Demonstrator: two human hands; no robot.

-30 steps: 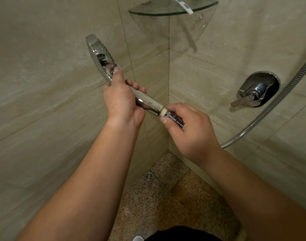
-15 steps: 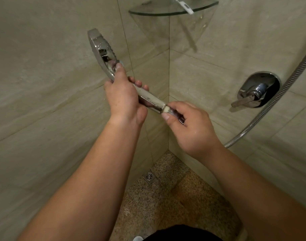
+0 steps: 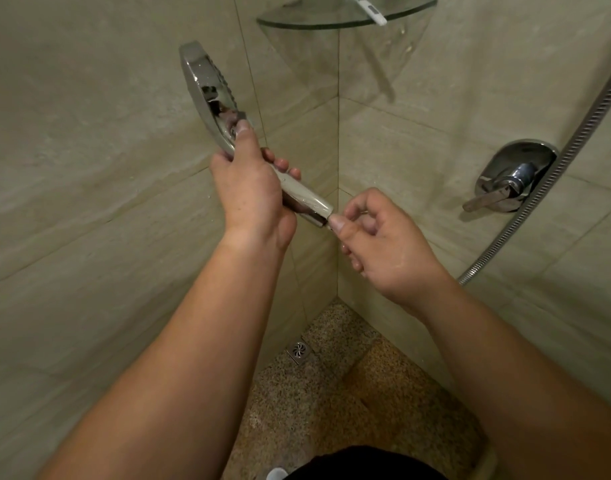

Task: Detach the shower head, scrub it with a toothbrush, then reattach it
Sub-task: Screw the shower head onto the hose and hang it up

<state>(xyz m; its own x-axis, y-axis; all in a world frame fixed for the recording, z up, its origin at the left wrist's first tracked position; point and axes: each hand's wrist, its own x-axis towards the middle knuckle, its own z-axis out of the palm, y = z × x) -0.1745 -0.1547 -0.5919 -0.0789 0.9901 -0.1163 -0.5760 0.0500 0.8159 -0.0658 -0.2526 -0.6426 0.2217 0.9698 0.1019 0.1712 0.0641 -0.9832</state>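
Shower head — handle gripped by left hand; its base end pinched, apparently, by right hand fingers — hose trailing behind.

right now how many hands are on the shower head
2: the left hand grips the shower head by its handle; the right hand pinches at the handle's lower end.

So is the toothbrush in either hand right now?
No: the toothbrush lies on the glass shelf, while the left hand grips the shower head.

Two hands, one shower head, one hose, one shelf.
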